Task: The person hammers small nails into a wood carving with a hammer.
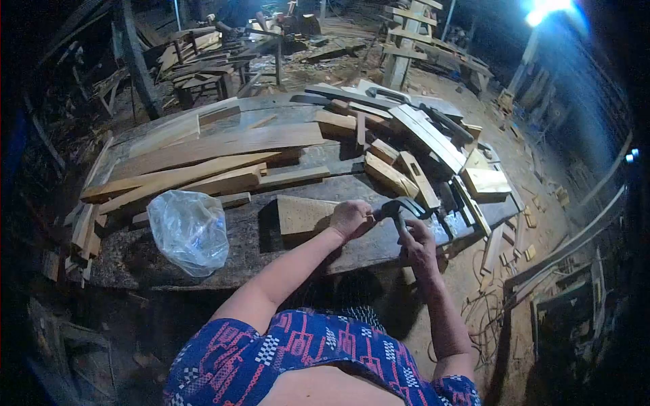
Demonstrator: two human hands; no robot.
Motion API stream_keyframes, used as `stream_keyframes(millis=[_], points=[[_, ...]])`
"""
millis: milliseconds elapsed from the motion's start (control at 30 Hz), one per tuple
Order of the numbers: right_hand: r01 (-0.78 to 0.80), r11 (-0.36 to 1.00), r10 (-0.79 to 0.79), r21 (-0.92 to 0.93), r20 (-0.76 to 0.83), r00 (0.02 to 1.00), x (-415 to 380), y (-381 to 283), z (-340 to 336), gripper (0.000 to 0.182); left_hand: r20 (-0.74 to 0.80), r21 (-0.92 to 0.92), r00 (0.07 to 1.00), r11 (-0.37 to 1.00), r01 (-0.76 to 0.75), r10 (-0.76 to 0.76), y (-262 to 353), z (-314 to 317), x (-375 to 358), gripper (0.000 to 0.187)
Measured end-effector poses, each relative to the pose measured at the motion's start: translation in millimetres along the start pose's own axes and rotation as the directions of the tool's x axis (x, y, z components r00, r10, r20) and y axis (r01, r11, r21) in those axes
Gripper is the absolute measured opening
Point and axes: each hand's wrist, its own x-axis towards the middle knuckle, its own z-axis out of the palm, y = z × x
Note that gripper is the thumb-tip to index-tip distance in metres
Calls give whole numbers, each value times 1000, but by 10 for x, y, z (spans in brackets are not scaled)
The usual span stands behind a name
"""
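Note:
My right hand is wrapped round the handle of a claw hammer, holding it head up over the front part of the workbench. Close to the hammer's striking face is my left hand, its fingers pinched together; I cannot tell what is between them. Under and beside that hand lies a thick wooden block, its right end partly hidden by the hand. Just behind the hammer, a slotted piece of wood and a short wooden block rest on the bench.
A clear plastic bag sits at the front left. Long boards cover the bench's left side. Pale planks and other tools pile up at the back right. Offcuts litter the ground right. A person is in the background.

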Motion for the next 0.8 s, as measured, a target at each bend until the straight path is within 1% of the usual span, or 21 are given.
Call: stream_keyframes(millis=[33,67,100,133,167,200,233,267,300,333,367,400,433,500,533,600,667,700,767,800], points=[[8,1000,-8,0,13,1000,8,16,17,18,11,12,1000,1000,13,-13,-13,19,5,26],[8,1000,-8,-1,15,1000,22,39,17,27,6,67,1000,998,2,-3,-26,44,3,26],[7,1000,-7,-2,16,1000,41,68,9,37,-5,73,1000,997,11,-11,-45,65,2,26],[-13,1000,13,-7,50,999,63,81,4,49,3,68,1000,998,0,0,-48,61,4,25],[-7,1000,7,-6,61,998,67,76,-4,49,11,63,1000,998,-13,12,-48,61,9,25],[-25,1000,26,-17,63,998,64,51,-7,50,18,56,999,998,29,-30,-37,67,11,24],[-41,999,43,-28,65,997,68,38,2,51,6,64,999,997,32,-33,-81,88,12,24],[-11,1000,9,24,80,997,77,67,-28,50,8,28,1000,1000,-6,6,-174,153,19,24],[-1,1000,-1,22,94,996,84,71,-9,50,8,-8,999,999,-44,44,-267,230,28,24],[37,999,-38,31,41,998,90,64,8,48,-119,-20,988,994,-104,101,-249,223,29,22],[72,997,-71,40,-13,997,102,49,26,46,-129,-14,987,995,-96,93,-244,210,30,22],[74,996,-74,40,-1,997,112,17,44,46,-39,66,996,995,-74,77,-223,213,10,22],[71,997,-71,5,7,997,118,-29,55,41,50,146,997,987,-60,53,-118,124,1,22],[63,996,-62,-67,17,998,120,-82,74,32,39,158,998,986,-58,52,-41,77,5,24],[64,996,-62,-66,23,998,131,-73,70,32,46,153,998,987,-48,42,-8,55,7,25],[63,997,-61,-47,40,997,175,-38,39,46,47,150,999,988,-32,25,-3,48,16,26],[78,997,-78,8,49,996,192,-70,45,63,78,180,996,981,-64,51,-37,67,15,26],[79,997,-79,8,57,995,194,-84,59,63,73,183,996,981,-58,45,-66,88,14,26],[100,995,-100,16,11,995,187,-94,79,56,67,205,994,974,-98,86,-110,127,5,26],[69,996,-68,-63,19,998,180,-99,72,64,63,207,995,974,-92,81,-120,158,7,26]])
